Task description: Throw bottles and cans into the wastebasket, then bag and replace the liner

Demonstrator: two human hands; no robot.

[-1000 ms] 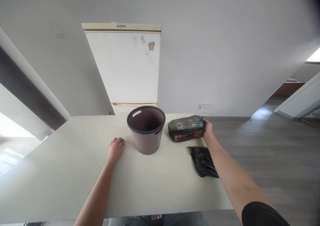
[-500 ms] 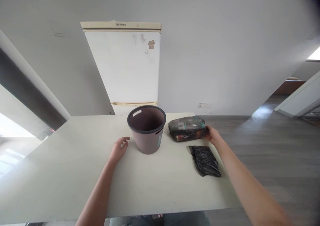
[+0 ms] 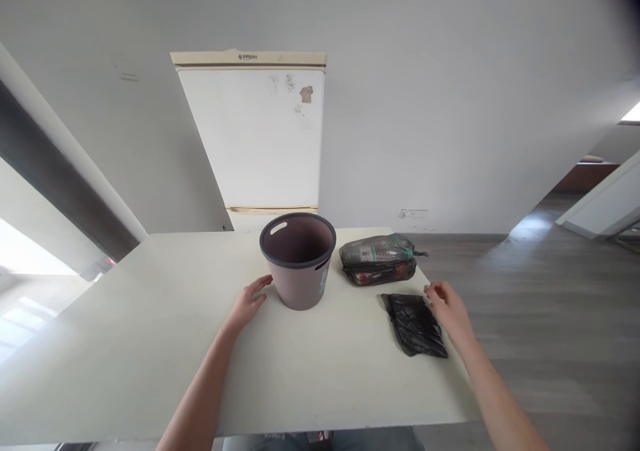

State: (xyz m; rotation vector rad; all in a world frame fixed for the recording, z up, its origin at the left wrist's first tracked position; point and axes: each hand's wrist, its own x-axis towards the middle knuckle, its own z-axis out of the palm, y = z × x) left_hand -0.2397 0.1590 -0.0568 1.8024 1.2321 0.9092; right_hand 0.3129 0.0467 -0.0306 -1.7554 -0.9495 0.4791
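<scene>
A brown plastic bin [image 3: 299,260] with a dark rim stands upright near the far edge of the pale table [image 3: 150,344]. My left hand [image 3: 249,302] lies on the table just left of the bin's base, fingers spread toward it, holding nothing. To the right of the bin lies a filled, tied clear bag of rubbish [image 3: 379,260]. In front of that lies a flat folded black bag [image 3: 414,323]. My right hand [image 3: 449,310] hovers at the right edge of the black bag, fingers loosely apart and empty.
A white fridge [image 3: 257,138] stands against the wall behind the table. Grey wood floor [image 3: 540,331] stretches to the right of the table's edge. A dark-framed door or panel runs along the left.
My right hand let go of the filled bag and drew back to the folded black bag. My left hand slid right, closer to the bin, and opened its fingers.
</scene>
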